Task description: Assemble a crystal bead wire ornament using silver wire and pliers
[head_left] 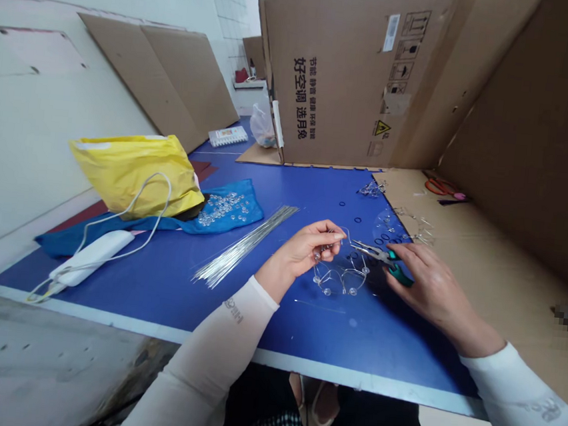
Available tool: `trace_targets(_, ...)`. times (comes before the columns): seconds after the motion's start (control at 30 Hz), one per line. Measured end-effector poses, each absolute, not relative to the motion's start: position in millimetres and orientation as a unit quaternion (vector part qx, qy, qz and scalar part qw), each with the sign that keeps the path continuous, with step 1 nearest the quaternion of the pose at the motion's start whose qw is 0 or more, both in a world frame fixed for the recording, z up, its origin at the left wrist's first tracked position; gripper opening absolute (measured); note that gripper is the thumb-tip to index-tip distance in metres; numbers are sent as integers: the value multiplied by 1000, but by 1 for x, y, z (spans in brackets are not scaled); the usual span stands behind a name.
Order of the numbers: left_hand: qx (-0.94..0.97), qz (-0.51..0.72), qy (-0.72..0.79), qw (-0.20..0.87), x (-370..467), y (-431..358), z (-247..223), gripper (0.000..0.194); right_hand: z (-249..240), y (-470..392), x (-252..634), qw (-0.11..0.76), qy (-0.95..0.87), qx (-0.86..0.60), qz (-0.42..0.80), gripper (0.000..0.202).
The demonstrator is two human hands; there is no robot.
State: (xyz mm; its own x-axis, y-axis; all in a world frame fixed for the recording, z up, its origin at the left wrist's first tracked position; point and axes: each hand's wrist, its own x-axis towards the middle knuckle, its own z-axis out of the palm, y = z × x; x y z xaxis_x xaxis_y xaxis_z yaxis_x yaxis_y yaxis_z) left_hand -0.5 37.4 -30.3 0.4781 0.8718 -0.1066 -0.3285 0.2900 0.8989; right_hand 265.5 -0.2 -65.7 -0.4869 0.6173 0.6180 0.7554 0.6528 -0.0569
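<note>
My left hand pinches a thin wire piece with clear beads that spreads below the fingers in linked loops. Around the green handles of the pliers wraps my right hand. The pliers point left, their tips near a bent wire end beside my left fingertips; whether they grip it is too small to tell. A bundle of straight silver wires lies on the blue table to the left. Farther left, loose clear beads rest on a blue cloth.
Yellow bag and white power strip with cord lie at left. Small black rings and wire pieces lie right of centre. Red-handled scissors rest on cardboard. A large carton stands behind.
</note>
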Motion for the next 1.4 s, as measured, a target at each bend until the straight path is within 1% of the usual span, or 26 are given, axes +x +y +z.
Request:
trace_targets(0.27,443,363,293,765,-1,36,-29,20,-59,-5,260,304,-873,-355,-140,44)
trace_targets(0.63,450,345,295,769,-1,34,-28,18,-63,-5,262,296,-872,-368,-130,46)
trace_targets(0.97,452,347,288,770,-2,35,-29,20,-63,-7,261,285,-872,-368,-151,42)
trace_targets(1.4,478,379,305,731,-2,37,-31,22,-60,-12,258,273,-870,-370,-177,39)
